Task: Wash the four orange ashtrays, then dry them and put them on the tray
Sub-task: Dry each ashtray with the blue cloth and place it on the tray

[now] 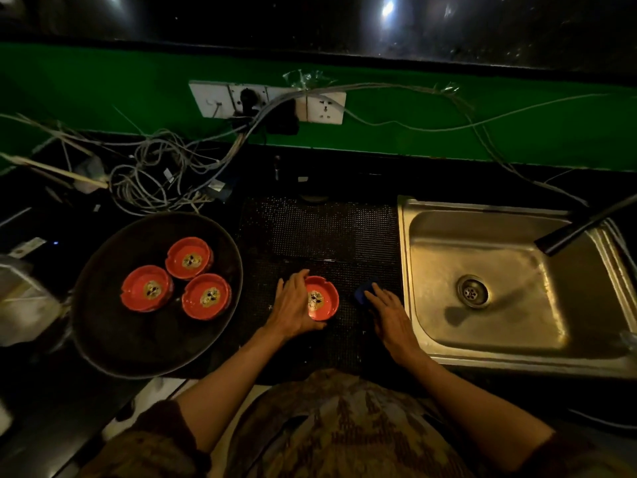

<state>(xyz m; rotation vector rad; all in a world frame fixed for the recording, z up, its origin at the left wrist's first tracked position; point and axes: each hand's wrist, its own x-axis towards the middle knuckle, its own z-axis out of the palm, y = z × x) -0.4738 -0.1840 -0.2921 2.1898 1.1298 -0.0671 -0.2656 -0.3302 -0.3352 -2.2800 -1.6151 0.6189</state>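
On the dark mat by the sink [517, 357], our left hand [293, 307] cups one orange ashtray [322, 298], our right hand [391, 313] lies flat touching a blue sponge [363, 293]; three ashtrays [179, 282] sit in the tray [103, 339].

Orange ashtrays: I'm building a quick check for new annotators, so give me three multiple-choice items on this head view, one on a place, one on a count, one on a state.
1. Where is the sink?
A. right of the mat
B. left of the tray
C. behind the sockets

2. How many ashtrays lie on the round tray?
A. one
B. three
C. four

3. What is the left hand doing?
A. resting flat on the tray
B. turning the tap
C. gripping an ashtray

Key:
1 A, the steel basin sits right of the dark mat.
2 B, three sit there; the fourth is on the mat.
3 C, its fingers curl round the rim.
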